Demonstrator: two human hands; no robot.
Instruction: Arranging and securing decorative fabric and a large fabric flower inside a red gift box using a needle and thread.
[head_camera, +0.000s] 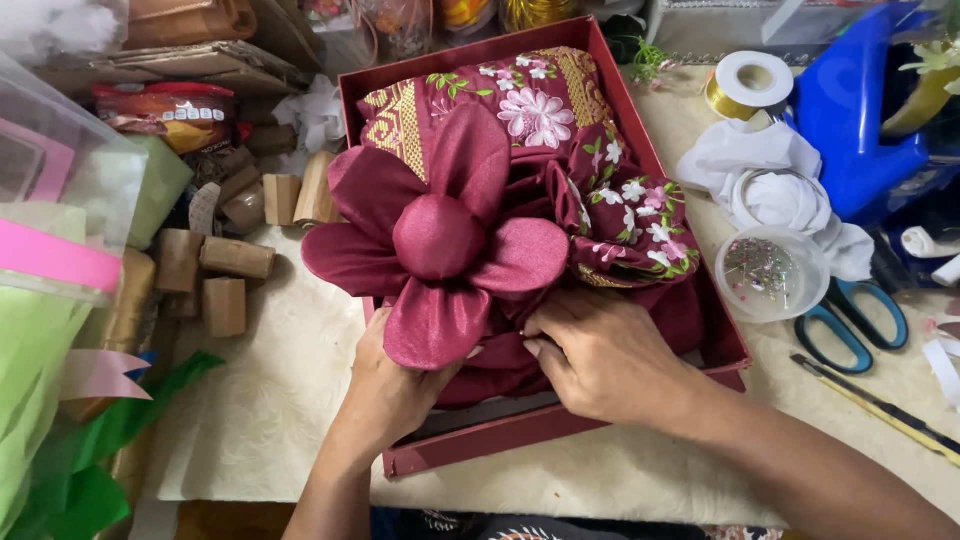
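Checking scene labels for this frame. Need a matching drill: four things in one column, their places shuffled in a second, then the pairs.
Things:
1. fabric flower
2. scissors
3. gold ribbon spool
4. cardboard blocks

Places:
A. on the table left of the red box
B. far right corner, beside the white cloth
C. inside the red box, at the left hand
D. right of the round pin container

Pairs: 1-C, 2-D, 3-B, 4-A

A craft worktable: ribbon spools (750, 85), scissors (852, 322), pin box (771, 272).
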